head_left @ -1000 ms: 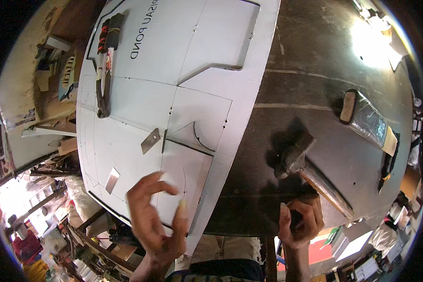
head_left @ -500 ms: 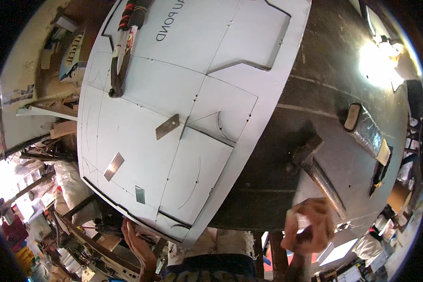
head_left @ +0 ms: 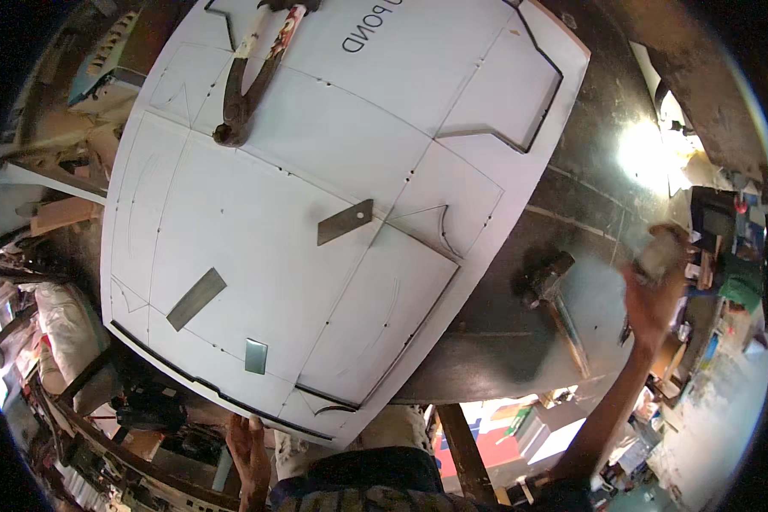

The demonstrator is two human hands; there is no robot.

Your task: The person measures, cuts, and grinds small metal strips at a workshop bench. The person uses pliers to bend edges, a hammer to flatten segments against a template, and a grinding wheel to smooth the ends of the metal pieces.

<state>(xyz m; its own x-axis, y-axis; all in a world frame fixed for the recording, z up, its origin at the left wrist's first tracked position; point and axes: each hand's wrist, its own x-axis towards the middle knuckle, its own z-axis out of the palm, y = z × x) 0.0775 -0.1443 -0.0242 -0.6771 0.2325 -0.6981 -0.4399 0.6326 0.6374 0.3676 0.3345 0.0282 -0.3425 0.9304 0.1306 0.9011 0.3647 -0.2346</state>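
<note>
As the right hand [head_left: 648, 300] blurred: its grip held the block [head_left: 659, 258]
Left hand [head_left: 247, 450]: sat at the edge of the board [head_left: 282, 282], grip unclear

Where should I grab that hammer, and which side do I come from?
Take the hammer by its slim handle, probably best from the person's near right side: it lies on the dark table with the bulky head away and the handle slanting toward the near edge.
</note>
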